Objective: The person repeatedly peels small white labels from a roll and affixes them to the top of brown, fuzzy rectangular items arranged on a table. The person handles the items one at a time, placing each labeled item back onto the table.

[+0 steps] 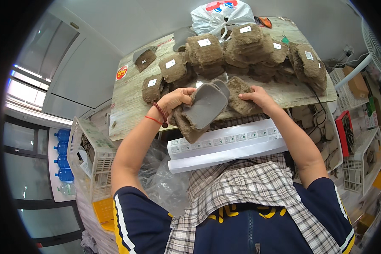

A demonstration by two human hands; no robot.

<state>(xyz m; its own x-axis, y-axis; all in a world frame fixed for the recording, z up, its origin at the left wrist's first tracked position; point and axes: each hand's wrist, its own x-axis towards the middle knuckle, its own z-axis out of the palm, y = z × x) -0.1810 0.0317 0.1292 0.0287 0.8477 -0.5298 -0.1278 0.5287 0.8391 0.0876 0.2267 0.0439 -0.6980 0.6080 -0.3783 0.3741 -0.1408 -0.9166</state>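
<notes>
Nearest you is the plaid apron [241, 186], with a white label sheet [226, 139] lying crosswise beyond it. At the worktop's near edge, your left hand [178, 101] has its grip closed on a grey-faced pad [206, 106] with brown fuzzy material beneath; its long axis slants away from you and rightward. Your right hand [260, 98] pinches a brown fuzzy pad [240, 95] by its right side. Watch the relation between these 2: the brown pad sits just right of the grey face, between it and your right grip; whether they touch, you cannot tell. Farther over the worktop [131, 114] stand labelled pad stacks [205, 48], then a white plastic bag [203, 19].
</notes>
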